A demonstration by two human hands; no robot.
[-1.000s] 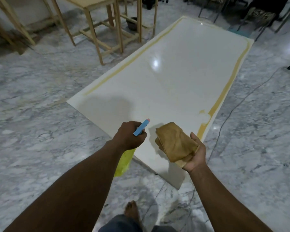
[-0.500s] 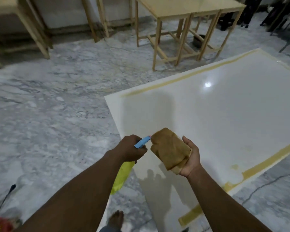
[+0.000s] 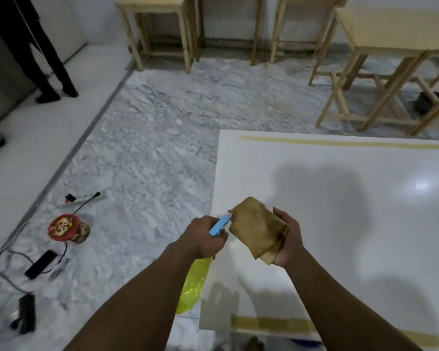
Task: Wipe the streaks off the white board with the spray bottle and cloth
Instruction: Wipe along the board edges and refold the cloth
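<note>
The left hand (image 3: 203, 236) grips the spray bottle (image 3: 193, 282); the right hand (image 3: 288, 241) curls its fingers round the folded cloth (image 3: 257, 229). Aim the nozzle (image 3: 219, 225) at the cloth's centre; dampen, avoid soaking.

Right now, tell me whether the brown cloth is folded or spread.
Folded: the brown fabric cloth shows stacked edges at its near corner, a compact pad held in the right hand.

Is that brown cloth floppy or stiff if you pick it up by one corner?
Probably floppy: the cloth lies in soft folded layers on the right hand, its edges sagging. Likely light, since one hand holds it from the side. Its dull, rough look suggests it won't slip easily.
</note>
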